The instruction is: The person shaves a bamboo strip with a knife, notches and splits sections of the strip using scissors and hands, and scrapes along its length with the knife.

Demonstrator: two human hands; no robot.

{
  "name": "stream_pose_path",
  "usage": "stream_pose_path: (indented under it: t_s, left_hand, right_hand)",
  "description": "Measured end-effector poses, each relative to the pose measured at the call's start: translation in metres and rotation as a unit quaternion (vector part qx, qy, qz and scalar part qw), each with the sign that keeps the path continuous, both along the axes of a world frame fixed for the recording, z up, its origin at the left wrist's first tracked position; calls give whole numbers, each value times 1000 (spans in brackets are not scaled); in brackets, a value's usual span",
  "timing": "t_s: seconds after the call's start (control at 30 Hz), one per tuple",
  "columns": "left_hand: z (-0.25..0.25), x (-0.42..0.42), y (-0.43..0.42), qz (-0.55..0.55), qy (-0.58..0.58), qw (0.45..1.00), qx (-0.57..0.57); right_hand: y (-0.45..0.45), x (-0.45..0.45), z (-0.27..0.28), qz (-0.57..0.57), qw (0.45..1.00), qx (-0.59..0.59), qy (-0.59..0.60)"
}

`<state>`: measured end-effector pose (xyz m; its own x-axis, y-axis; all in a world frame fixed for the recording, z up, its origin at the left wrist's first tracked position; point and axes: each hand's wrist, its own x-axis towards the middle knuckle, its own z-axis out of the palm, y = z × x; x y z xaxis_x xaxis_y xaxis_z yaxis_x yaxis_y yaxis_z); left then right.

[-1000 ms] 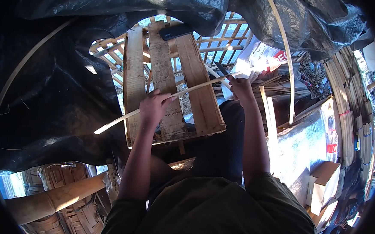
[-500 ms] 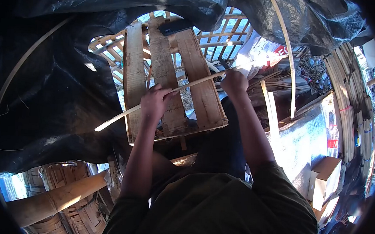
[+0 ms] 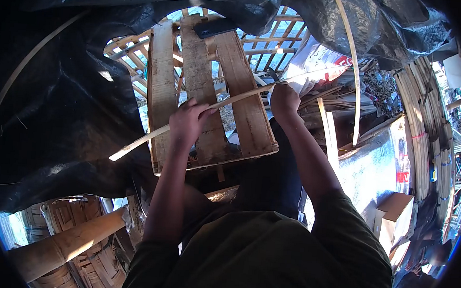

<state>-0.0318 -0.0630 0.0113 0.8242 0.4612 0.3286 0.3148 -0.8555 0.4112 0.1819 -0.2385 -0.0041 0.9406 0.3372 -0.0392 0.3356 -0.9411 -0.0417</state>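
Note:
A long, pale bamboo strip slants across a wooden slatted bench, its lower end out past the bench's left edge. My left hand is closed around the strip over the left and middle slats. Beyond the bench's right side, my right hand is closed in a fist where the strip passes. A dark, narrow blade, seemingly a knife's, pokes up from that fist; its handle is hidden. The slatted bench lies in front of my body.
A dark phone-like object rests on the bench's far end. Black plastic sheeting hangs left and above. To the right are a printed white sack, upright strips, a plastic bottle and a cardboard box. A thick bamboo pole lies lower left.
The strip and my left hand have shifted slightly left and down, and more of the strip shows beyond my right fist. The whole view has also moved a little.

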Motion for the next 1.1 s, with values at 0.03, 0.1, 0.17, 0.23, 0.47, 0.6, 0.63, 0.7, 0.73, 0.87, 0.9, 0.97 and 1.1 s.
stream_pose_path:
  t_s: [0.03, 0.1, 0.17, 0.23, 0.47, 0.6, 0.63, 0.7, 0.73, 0.87, 0.9, 0.97, 1.1]
  left_hand:
    - [0, 0, 1, 2, 1, 1000, -1]
    - [-3, 0, 4, -9, -4, 1000, 14]
    - [-4, 0, 4, -5, 2, 1000, 10]
    - [-4, 0, 3, -3, 8, 1000, 6]
    - [-1, -1, 4, -6, 12, 1000, -8]
    - [-2, -2, 1, -12, -19, 1000, -5]
    - [-4, -1, 3, -11, -20, 1000, -5]
    - [-9, -1, 6, -24, -32, 999, 2]
    - [-12, -2, 7, -23, -31, 999, 0]
    - [-13, -1, 8, -32, -44, 999, -1]
    - [-13, -1, 8, -37, -45, 998, 2]
    - [-12, -1, 8, -34, -41, 999, 4]
    - [-10, -1, 6, -30, -31, 999, 22]
  right_hand:
    - [-2, 0, 1, -5, 1000, 19, 13]
    - [-3, 0, 7, -10, 999, 37, 24]
    - [-6, 1, 12, 13, 998, 33, 53]
    - [-10, 8, 5, 30, 997, 52, 52]
    - [-6, 7, 19, 56, 996, 2, 69]
    - [5, 11, -31, 16, 997, -65, -50]
    - [7, 14, -42, 16, 997, -64, -51]
    - [14, 9, -44, -21, 977, -177, -116]
    - [15, 7, -45, -20, 977, -179, -116]
    - [20, 4, -30, 24, 944, -301, -130]
    - [20, 4, -29, 46, 947, -299, -106]
    - [21, 2, -13, 63, 953, -286, -72]
    - [26, 12, 10, 70, 973, -216, 50]
